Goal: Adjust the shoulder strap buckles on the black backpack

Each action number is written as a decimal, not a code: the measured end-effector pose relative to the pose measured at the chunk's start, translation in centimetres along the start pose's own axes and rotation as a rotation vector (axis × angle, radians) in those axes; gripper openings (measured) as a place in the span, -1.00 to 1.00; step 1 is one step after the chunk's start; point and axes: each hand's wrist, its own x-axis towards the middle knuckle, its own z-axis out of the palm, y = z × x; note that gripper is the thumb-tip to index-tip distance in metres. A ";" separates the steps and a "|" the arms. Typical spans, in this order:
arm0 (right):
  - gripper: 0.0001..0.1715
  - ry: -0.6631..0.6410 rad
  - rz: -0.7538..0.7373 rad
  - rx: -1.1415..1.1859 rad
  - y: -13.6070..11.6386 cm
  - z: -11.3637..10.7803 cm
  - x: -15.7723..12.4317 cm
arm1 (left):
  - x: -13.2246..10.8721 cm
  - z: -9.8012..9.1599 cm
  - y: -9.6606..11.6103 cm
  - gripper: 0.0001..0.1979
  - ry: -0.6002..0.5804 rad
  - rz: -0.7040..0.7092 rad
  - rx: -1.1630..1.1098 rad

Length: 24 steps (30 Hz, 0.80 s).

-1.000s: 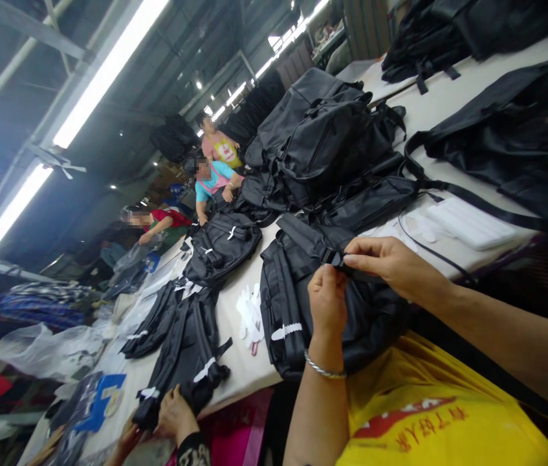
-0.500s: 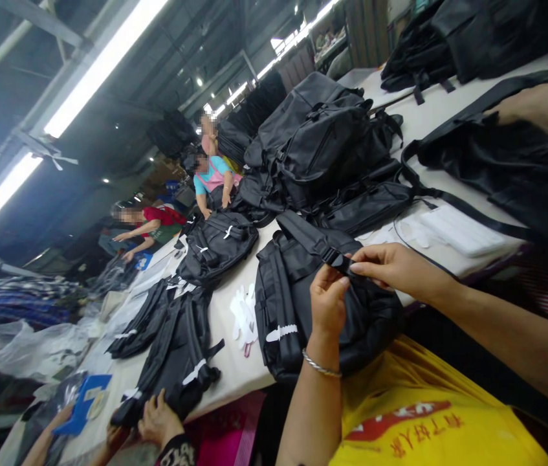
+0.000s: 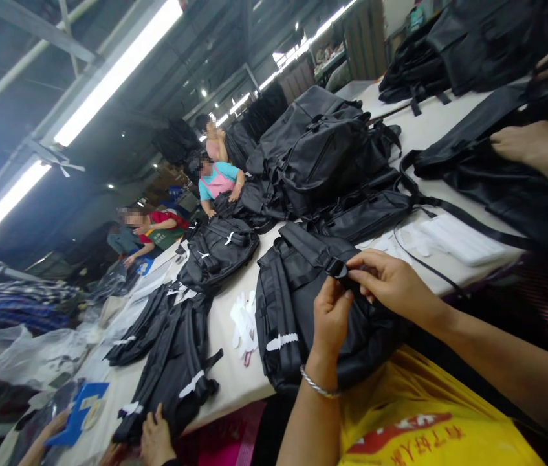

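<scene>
In front of me a black backpack (image 3: 297,310) lies on the table with its shoulder straps facing up. My left hand (image 3: 330,310) is closed on the end of one shoulder strap (image 3: 310,246), close to its black buckle (image 3: 336,266). Fingers pinched, my right hand (image 3: 385,278) holds the same strap just beyond the buckle; the fingers hide part of it. A white wrap (image 3: 282,341) sits around the other shoulder strap, at the left of the backpack.
White strips (image 3: 243,323) lie left of my backpack, and a white stack (image 3: 462,238) lies to its right. Behind rises a pile of black backpacks (image 3: 317,142). Co-workers' hands handle black bags at lower left (image 3: 157,437) and right (image 3: 526,142).
Both my hands stay at the buckle; my right fingers have shifted slightly on the strap. At the right, a co-worker's second hand has come into view. The view has tilted slightly.
</scene>
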 end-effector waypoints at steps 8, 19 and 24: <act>-0.84 0.079 0.074 0.120 -1.4 0.3 1.0 | -0.1 -0.1 -0.1 -0.64 -0.067 -0.047 0.035; -0.87 -0.073 0.052 0.221 -3.3 0.5 4.8 | 2.8 0.4 0.1 -0.83 0.086 0.068 0.016; -0.92 -0.096 0.091 0.194 -3.1 0.3 5.3 | 3.5 0.6 -0.9 -0.78 0.141 0.138 0.073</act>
